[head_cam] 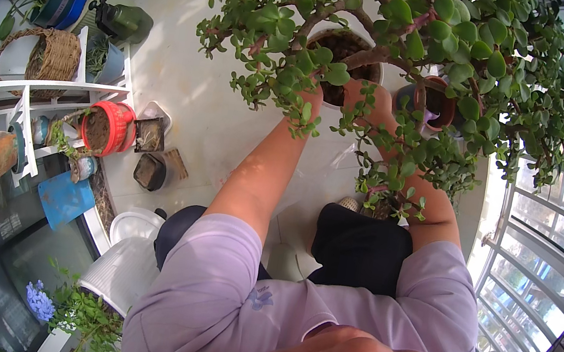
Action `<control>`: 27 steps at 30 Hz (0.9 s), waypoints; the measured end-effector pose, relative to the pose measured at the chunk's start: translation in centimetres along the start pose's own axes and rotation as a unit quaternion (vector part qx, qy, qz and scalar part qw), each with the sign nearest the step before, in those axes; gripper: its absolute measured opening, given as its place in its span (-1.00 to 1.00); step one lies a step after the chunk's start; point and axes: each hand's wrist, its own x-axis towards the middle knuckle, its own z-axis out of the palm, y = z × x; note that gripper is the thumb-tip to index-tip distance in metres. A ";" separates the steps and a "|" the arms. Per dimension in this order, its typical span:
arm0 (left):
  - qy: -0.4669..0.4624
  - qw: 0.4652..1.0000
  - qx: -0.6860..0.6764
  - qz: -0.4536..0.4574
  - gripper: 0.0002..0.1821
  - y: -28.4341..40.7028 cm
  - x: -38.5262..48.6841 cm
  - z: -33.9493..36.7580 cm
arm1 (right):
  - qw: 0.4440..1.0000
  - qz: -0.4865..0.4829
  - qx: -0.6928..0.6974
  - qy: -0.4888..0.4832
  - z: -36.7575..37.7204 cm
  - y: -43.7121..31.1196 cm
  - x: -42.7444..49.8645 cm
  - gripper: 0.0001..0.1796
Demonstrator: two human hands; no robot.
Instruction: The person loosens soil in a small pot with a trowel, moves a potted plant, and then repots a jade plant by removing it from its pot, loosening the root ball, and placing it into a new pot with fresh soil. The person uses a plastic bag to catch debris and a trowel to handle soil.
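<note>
A large succulent shrub (pixel 406 43) with round green leaves and thick brown stems fills the top of the head view. It rises from a white round pot (pixel 378 55) holding dark soil (pixel 339 42). My left hand (pixel 313 94) reaches to the near left side of the pot, its fingers hidden by leaves. Close by on the right, my right hand (pixel 370 98) is at the near side of the pot, below the thick trunk (pixel 369 58). Its fingers are bent out of sight, so I cannot tell what either hand grips.
Beside the white pot stands a reddish-brown pot (pixel 444 104). A white shelf rack (pixel 48 86) at left carries a wicker basket (pixel 54 58) and a red pot (pixel 106 129). Small black pots (pixel 149 170) sit on the tiled floor (pixel 202 133). Window bars (pixel 539 252) line the right.
</note>
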 end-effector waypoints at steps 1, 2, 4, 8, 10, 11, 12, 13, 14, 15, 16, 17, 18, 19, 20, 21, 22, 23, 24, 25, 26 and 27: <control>-0.026 0.999 -0.016 -0.017 -0.45 0.1 -0.3 -0.3 | 0.997 0.009 0.067 0.042 0.1 0.2 -0.6 -0.41; -0.042 0.998 -0.015 -0.037 -0.44 0.3 -0.2 -0.5 | 0.989 0.028 0.126 0.073 0.2 0.3 -1.3 -0.51; -0.031 0.999 -0.017 -0.030 -0.44 0.5 -0.3 -0.7 | 0.964 0.056 0.247 0.080 0.9 -0.1 -1.9 -0.57; 0.010 0.998 -0.058 0.018 -0.47 0.8 -0.1 -0.5 | 0.959 0.001 0.255 0.120 3.2 -2.4 -1.4 -0.54; 0.022 0.998 -0.066 -0.010 -0.48 0.9 -0.2 -0.4 | 0.960 -0.002 0.269 0.083 3.4 -2.6 -0.9 -0.54; 0.042 0.997 -0.057 -0.032 -0.49 1.0 -0.1 -0.4 | 0.933 0.008 0.350 0.078 3.3 -2.6 -0.9 -0.54; 0.060 0.996 -0.048 -0.055 -0.49 1.1 -0.2 -0.4 | 0.920 0.070 0.384 0.024 2.8 -2.1 -0.8 -0.54; 0.043 0.996 -0.059 -0.051 -0.50 1.2 -0.2 -0.5 | 0.921 0.099 0.377 -0.010 2.4 -1.8 -1.0 -0.53; 0.027 0.996 -0.072 -0.047 -0.50 1.2 -0.3 -0.6 | 0.920 0.133 0.369 -0.024 2.1 -1.5 -1.2 -0.52; 0.014 0.995 -0.091 -0.034 -0.51 1.3 -0.4 -0.8 | 0.937 0.122 0.326 0.001 1.8 -1.4 -1.7 -0.51; 0.020 0.997 -0.069 -0.018 -0.51 1.3 -0.4 -0.8 | 0.952 0.112 0.283 0.024 1.8 -1.4 -1.7 -0.50; 0.027 0.998 -0.051 0.009 -0.51 1.3 -0.5 -0.9 | 0.967 0.095 0.236 0.022 1.9 -1.5 -1.7 -0.49; 0.033 0.998 -0.049 0.014 -0.52 1.4 -0.4 -0.8 | 0.979 0.078 0.189 0.022 2.0 -1.6 -1.7 -0.49; 0.040 0.998 -0.046 0.018 -0.52 1.2 -0.5 -0.8 | 0.987 0.079 0.142 -0.008 2.2 -1.6 -1.4 -0.48; 0.050 0.997 -0.061 -0.002 -0.52 1.3 -0.4 -0.6 | 0.988 0.043 0.146 0.027 2.4 -1.4 -1.0 -0.48; 0.049 0.997 -0.059 -0.005 -0.53 1.2 -0.4 -0.5 | 0.988 0.027 0.151 0.028 2.5 -1.0 -0.5 -0.47; 0.048 0.997 -0.056 -0.009 -0.54 1.1 -0.3 -0.3 | 0.989 0.041 0.144 0.009 2.8 -0.7 -0.3 -0.47; 0.047 0.997 -0.053 -0.012 -0.54 0.9 -0.3 -0.2 | 0.987 0.034 0.153 0.023 3.1 -0.1 -0.3 -0.46; 0.036 0.997 -0.062 -0.021 -0.55 0.8 -0.2 -0.2 | 0.987 0.052 0.148 0.025 3.3 0.8 -0.3 -0.46; 0.026 0.998 -0.052 -0.022 -0.55 0.7 -0.1 -0.3 | 0.986 0.041 0.152 0.053 3.7 1.5 -0.5 -0.45; 0.016 0.999 -0.042 -0.024 -0.55 0.7 -0.1 -0.4 | 0.953 0.065 0.292 0.053 4.2 2.2 -0.9 -0.44; 0.005 1.000 -0.015 -0.016 -0.55 0.6 0.1 -0.5 | 0.936 0.077 0.337 0.064 5.0 2.7 -1.8 -0.45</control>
